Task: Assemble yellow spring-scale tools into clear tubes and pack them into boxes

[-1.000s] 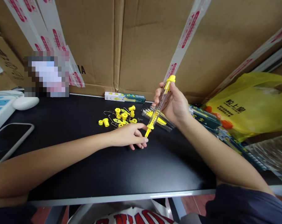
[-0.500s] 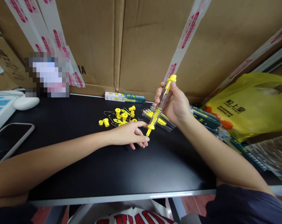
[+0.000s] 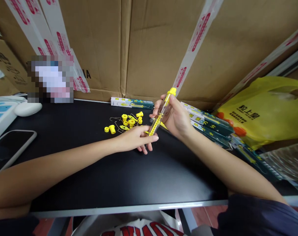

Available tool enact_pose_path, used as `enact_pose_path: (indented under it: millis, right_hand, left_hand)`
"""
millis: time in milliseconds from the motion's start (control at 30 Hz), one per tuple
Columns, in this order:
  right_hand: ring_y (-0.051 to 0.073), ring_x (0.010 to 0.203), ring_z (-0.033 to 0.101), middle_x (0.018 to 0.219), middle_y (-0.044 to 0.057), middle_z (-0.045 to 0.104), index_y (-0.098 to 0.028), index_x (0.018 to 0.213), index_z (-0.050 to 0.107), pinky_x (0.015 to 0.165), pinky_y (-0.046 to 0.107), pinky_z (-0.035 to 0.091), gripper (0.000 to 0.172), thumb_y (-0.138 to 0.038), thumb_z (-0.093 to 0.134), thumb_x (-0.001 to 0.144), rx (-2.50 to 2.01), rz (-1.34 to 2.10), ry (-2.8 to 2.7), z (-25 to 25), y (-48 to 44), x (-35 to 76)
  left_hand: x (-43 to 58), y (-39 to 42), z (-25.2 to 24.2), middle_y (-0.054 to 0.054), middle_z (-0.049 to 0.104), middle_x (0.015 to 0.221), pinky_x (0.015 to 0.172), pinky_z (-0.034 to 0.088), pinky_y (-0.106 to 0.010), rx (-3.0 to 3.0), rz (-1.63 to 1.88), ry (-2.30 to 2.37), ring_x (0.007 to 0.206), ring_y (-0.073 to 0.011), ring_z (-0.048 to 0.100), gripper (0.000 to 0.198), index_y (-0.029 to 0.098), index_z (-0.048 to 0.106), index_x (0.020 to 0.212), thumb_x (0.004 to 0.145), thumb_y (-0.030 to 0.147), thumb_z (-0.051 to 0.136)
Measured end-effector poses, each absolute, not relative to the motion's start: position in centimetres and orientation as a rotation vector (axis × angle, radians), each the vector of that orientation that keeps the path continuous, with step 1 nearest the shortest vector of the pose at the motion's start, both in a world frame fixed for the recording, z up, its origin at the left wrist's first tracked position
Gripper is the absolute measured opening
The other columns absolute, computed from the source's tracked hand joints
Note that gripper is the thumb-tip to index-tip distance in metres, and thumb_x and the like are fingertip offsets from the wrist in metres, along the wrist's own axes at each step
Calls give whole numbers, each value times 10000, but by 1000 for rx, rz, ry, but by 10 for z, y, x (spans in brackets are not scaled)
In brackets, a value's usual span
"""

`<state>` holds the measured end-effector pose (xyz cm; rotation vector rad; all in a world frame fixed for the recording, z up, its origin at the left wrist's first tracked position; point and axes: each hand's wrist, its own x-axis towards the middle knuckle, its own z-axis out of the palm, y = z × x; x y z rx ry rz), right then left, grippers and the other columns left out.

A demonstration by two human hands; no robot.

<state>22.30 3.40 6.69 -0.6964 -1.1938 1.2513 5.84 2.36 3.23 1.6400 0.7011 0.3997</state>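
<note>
A clear tubular spring scale (image 3: 157, 122) with a yellow cap and a yellow inner strip is held tilted above the table, its cap end up and to the right. My right hand (image 3: 180, 119) is closed around the upper tube, thumb near the cap. At the lower end, my left hand (image 3: 136, 138) has its thumb and fingers on the tube, hiding the tip. Beyond my left hand lies a pile of yellow plastic parts (image 3: 131, 123) mixed with wire hooks. Some yellow strips (image 3: 163, 126) show partly behind the spring scale.
A printed spring-scale box (image 3: 131, 103) lies at the back, and several more boxes (image 3: 210, 126) are stacked at right beside a yellow plastic bag (image 3: 264, 111). A phone (image 3: 12, 147), a white mouse (image 3: 28, 108) and a power strip (image 3: 1, 113) are at left. Cardboard (image 3: 154, 49) walls the back.
The spring scale has moved down and left with my right hand. The yellow inner strip no longer sticks out below the tube, and my left hand has closed on the lower end.
</note>
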Motion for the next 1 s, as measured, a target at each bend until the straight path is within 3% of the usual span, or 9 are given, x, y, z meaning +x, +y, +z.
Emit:
enact_pose_path:
  millis: [133, 267, 433, 567, 667, 733, 833, 1000]
  right_hand:
    - [129, 679, 658, 749, -44, 645, -247, 922, 499, 702, 305, 557, 290, -524, 564, 864, -666, 1299, -1189, 59, 26, 217]
    - [178, 807, 673, 898, 9, 703, -257, 973, 511, 679, 326, 542, 319, -556, 537, 864, -679, 1343, -1255, 49, 20, 210]
    - [224, 956, 651, 981, 61, 698, -251, 990, 566, 775, 378, 522, 543, -741, 408, 817, -802, 1263, -1382, 54, 33, 216]
    - [228, 949, 632, 980, 72, 674, -240, 1031, 561, 829, 402, 492, 495, -675, 418, 842, -1097, 732, -1640, 73, 64, 269]
    - [286, 981, 602, 999, 125, 662, -194, 993, 587, 868, 446, 459, 332, -468, 598, 805, -1684, 53, -2090, 86, 83, 325]
    - [353, 1042, 577, 1056, 187, 638, -149, 996, 599, 845, 472, 456, 350, -412, 643, 769, -2080, -290, -2169, 89, 91, 356]
    - [345, 1003, 606, 1088, 194, 643, -138, 1046, 599, 765, 423, 476, 450, -435, 688, 721, -2359, -330, -2250, 89, 97, 379]
    - [287, 913, 639, 1060, 131, 684, -179, 1061, 613, 643, 356, 456, 422, -414, 665, 715, -2467, -251, -2238, 83, 103, 383]
  left_hand:
    - [62, 22, 25, -19, 666, 696, 606, 521, -242, 1585, 568, 615, 604, -115, 651, 229, 158, 478, 932, 925, 385, 508]
    - [64, 20, 27, 50, 560, 666, 520, 480, -210, 1557, 749, 631, 499, -74, 564, 196, 186, 429, 967, 945, 378, 461]
    - [61, 22, 38, 96, 430, 611, 393, 336, -156, 1544, 866, 736, 397, -38, 395, 179, 231, 425, 1107, 950, 314, 440]
    - [56, 30, 44, 92, 417, 591, 367, 274, -159, 1497, 893, 819, 367, -29, 343, 193, 252, 436, 1118, 937, 307, 471]
    - [53, 36, 42, 80, 439, 590, 371, 281, -174, 1543, 913, 844, 358, -26, 343, 214, 253, 451, 1098, 921, 354, 514]
    - [52, 38, 40, 75, 446, 583, 372, 291, -181, 1582, 916, 851, 355, -30, 351, 231, 253, 455, 1090, 910, 375, 535]
    - [52, 39, 37, 80, 422, 565, 369, 312, -187, 1629, 915, 850, 350, -37, 359, 246, 252, 455, 1066, 894, 393, 561]
    - [53, 39, 37, 73, 435, 605, 403, 389, -194, 1621, 918, 806, 387, -40, 402, 194, 244, 442, 1012, 899, 356, 553]
